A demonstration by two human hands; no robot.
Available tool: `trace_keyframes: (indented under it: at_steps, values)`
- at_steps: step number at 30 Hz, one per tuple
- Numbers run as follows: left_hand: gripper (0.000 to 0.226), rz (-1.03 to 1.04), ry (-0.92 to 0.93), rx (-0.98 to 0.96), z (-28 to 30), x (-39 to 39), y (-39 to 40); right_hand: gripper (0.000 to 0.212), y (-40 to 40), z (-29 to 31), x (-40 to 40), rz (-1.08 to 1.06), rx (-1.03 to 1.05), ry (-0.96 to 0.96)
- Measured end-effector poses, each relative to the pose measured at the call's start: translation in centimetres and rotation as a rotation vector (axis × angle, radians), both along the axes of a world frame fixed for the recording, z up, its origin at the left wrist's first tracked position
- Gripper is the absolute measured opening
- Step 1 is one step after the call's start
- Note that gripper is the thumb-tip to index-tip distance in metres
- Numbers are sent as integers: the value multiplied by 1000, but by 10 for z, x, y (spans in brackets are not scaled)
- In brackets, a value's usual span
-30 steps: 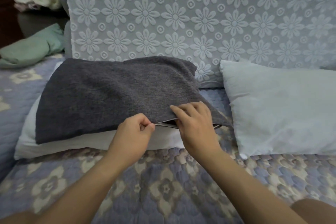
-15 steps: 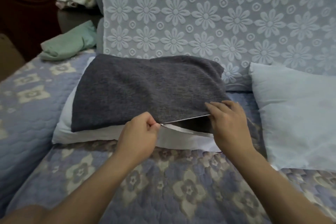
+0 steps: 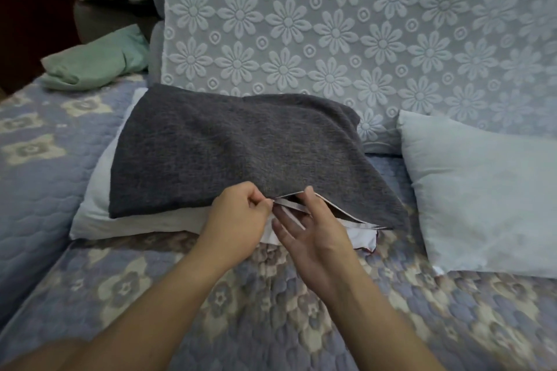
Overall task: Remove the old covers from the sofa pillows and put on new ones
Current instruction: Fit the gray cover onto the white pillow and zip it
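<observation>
Both bare forearms reach forward from the bottom edge, converging toward the middle. Left hand (image 3: pixel 239 218) is curled into a loose fist, knuckles up, thumb and forefinger pinched together at its right side on something small. Right hand (image 3: pixel 313 233) sits just beside it, almost touching, back of the hand up, wrist bent slightly, fingers (image 3: pixel 286 230) straight and spread, pointing up and left. Right thumb tip hidden.

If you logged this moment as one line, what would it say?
step: opening grey cover zipper | left hand: pinches zipper edge | right hand: fingers spread at the opening | bare pillow: right, apart
</observation>
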State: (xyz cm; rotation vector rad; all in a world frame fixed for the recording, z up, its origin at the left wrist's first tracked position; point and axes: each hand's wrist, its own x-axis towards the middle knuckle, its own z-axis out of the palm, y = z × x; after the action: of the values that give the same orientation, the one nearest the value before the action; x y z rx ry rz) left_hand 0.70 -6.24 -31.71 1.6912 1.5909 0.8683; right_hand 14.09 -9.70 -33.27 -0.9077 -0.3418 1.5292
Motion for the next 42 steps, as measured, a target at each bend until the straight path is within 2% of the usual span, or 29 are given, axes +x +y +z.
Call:
trace_keyframes:
  at_steps: [3, 6, 9, 11, 15, 22, 28, 34, 38, 42]
  values:
    - [24, -16, 2, 11, -1, -4, 1, 29, 6, 10, -4, 3, -110, 55]
    - [26, -19, 56, 27, -3, -8, 1, 29, 12, 13, -5, 48, -163, -107]
    - [26, -5, 144, 87, -5, -9, 0, 23, 17, 14, -6, -43, -127, -304]
    - [25, 15, 212, 116, -6, -10, -1, 21, 19, 16, -4, -93, -141, -353]
    - [22, 136, 304, 89, -4, -36, 14, 18, 23, 25, 18, -199, -182, -323]
    - [26, 136, 210, 85, 3, -61, 7, 18, 29, 35, 28, -74, -204, -303]
    - [27, 162, 112, 66, 4, -82, -7, 18, 33, 31, 17, -56, -229, -352]
    - [27, 251, 159, 94, -8, -109, -8, 15, 40, 32, 5, -112, -242, -392]
    - [27, 416, 236, 65, -18, -153, -2, 11, 44, 34, 12, -217, -253, -392]
    - [25, 445, 220, 58, -22, -172, -6, 13, 43, 34, 10, -184, -259, -354]
